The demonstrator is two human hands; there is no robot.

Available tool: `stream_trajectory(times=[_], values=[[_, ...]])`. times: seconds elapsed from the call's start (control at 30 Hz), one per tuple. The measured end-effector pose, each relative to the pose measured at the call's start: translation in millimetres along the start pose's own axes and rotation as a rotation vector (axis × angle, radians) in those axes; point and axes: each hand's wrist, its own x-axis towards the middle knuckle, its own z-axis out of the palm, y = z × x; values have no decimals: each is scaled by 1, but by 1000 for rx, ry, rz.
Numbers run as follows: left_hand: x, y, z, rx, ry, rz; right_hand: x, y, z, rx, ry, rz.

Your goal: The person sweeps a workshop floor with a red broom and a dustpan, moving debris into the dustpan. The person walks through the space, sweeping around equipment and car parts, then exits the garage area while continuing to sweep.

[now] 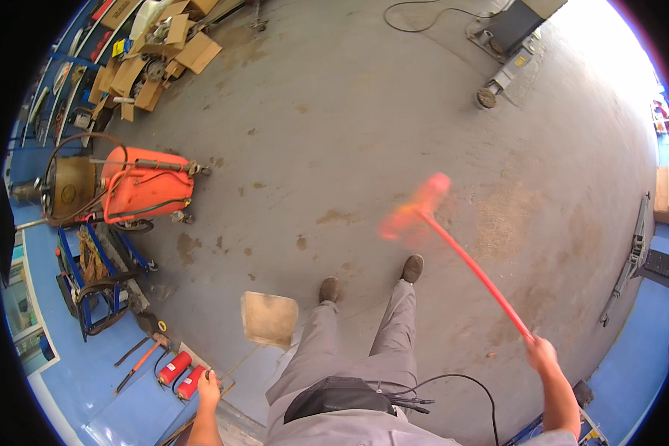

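My right hand (543,355) is wrapped round the top of the red handle of a broom (477,272). Its red head is smeared by motion and is over the grey floor, ahead and to the right of my shoes. Down at the left, my left hand (209,386) is closed on the thin handle of a long-handled dustpan (270,320). The dustpan's pale, worn pan is just left of my left leg, well apart from the broom head.
An orange wheeled tank (150,186) and a blue metal frame (97,271) stand at the left. Fire extinguishers (175,367) and a hammer (143,360) are near my left hand. Cardboard boxes (198,52) are piled far left. A lift base (502,74) stands far right; brown stains (187,249) mark the floor.
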Motion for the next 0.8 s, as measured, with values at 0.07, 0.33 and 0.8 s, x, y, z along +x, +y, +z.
stream_trajectory(times=[0.07, 0.33, 0.8], values=[[-20, 33, 16, 42, 46, 101, 81, -81, 15, 135, -133, -267], [-113, 178, 74, 119, 239, 168, 301, -451, 32, -55, -96, -998], [-85, 303, 159, -86, 259, 28, 185, 299, -140, -308, 212, 68]])
